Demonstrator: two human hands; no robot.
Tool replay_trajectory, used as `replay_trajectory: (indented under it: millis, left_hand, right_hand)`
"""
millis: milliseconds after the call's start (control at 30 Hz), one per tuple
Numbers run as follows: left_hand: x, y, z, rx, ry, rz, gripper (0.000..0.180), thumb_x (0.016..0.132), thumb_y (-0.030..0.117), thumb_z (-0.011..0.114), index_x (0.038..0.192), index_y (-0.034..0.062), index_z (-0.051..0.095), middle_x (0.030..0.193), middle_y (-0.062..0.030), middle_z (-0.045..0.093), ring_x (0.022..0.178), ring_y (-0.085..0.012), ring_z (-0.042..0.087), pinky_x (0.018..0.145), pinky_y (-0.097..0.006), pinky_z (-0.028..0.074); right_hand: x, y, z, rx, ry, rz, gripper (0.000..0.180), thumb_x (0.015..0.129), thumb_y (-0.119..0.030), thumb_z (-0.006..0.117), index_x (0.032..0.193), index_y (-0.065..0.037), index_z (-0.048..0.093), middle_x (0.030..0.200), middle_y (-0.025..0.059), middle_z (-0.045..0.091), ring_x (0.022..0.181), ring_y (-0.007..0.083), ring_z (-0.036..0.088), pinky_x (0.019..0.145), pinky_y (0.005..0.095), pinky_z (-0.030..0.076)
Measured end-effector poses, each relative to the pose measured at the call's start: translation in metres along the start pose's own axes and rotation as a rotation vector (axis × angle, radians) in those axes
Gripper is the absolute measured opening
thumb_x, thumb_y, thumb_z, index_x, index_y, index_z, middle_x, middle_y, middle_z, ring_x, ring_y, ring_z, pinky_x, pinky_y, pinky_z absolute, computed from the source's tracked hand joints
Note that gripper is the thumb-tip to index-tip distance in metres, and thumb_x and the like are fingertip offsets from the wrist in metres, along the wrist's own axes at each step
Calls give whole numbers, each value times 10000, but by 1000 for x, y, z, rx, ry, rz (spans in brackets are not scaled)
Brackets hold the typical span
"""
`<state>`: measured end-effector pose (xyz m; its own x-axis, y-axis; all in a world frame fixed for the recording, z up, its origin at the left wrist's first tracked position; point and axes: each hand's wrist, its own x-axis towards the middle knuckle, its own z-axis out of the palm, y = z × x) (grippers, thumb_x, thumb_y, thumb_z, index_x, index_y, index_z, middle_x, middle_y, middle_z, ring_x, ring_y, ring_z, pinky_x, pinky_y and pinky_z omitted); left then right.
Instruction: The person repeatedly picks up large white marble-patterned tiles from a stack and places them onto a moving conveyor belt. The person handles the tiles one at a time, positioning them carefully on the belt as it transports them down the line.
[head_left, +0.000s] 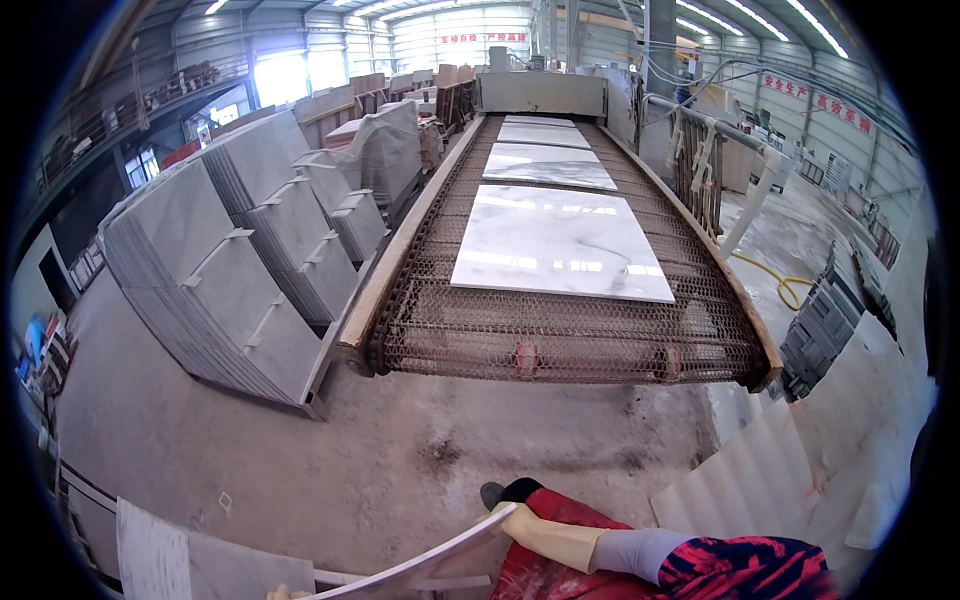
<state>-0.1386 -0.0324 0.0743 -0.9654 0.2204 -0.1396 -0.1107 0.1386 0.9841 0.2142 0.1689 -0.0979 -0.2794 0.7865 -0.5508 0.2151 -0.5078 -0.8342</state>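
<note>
A white marble slab (pixel 430 566) is held tilted at the bottom of the view, its thin edge turned up. My right hand (pixel 522 524), in a pale yellow rubber glove, is closed around the slab's upper right corner. Only a bit of my left hand (pixel 286 593) shows at the lower rim, also gloved in yellow, gripping the slab's left end; most of its fingers are cut off. Ahead stands a conveyor with a brown mesh belt (pixel 560 340). Lying flat on it are a near polished marble slab (pixel 560 240) and several more farther back.
Grey-white slabs (pixel 190 240) lean in upright stacks along the conveyor's left side. At lower left lie more marble pieces (pixel 155 550). To the right are grey stacked pieces (pixel 825 320), corrugated sheeting (pixel 745 480), a white pipe (pixel 755 200) and a yellow hose (pixel 785 285).
</note>
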Motion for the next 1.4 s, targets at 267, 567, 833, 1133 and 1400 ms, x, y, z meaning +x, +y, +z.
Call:
replay_trajectory:
  millis: [267,567,833,1133,1400]
  left_hand:
    - [32,-11,11,-28,88,3,183,751,109,665,824,-48,605,808,-118,561,733,-250,535,675,-387,469]
    - [0,51,41,-185,162,59,164,752,129,648,766,-22,585,784,-112,540,708,-247,518,659,-398,444]
    - [-36,86,82,-363,101,274,224,820,202,573,700,14,567,672,-107,527,631,-242,512,642,-386,433]
    - [-91,148,209,-260,-384,484,346,963,245,441,728,34,583,620,-95,576,608,-211,565,676,-322,472]
    - [-178,212,333,-410,-596,166,372,870,436,549,658,161,414,613,42,420,592,-98,375,622,-249,318]
  right_hand:
    - [18,10,-4,-99,-10,-26,214,729,5,700,933,-30,757,809,42,706,689,87,574,584,257,416]
    - [27,-59,-1,210,82,-139,156,645,71,657,754,-33,697,715,60,678,601,171,586,565,330,463]
    - [-61,-171,-71,271,108,-670,153,781,69,578,679,-1,669,725,102,681,603,139,584,528,270,425]
    - [-174,-247,-186,342,635,-680,124,737,26,616,633,-36,642,650,78,629,557,153,581,501,265,428]
    - [-208,-261,-252,444,946,-726,166,507,83,543,622,-31,579,637,67,586,552,157,539,524,265,436]
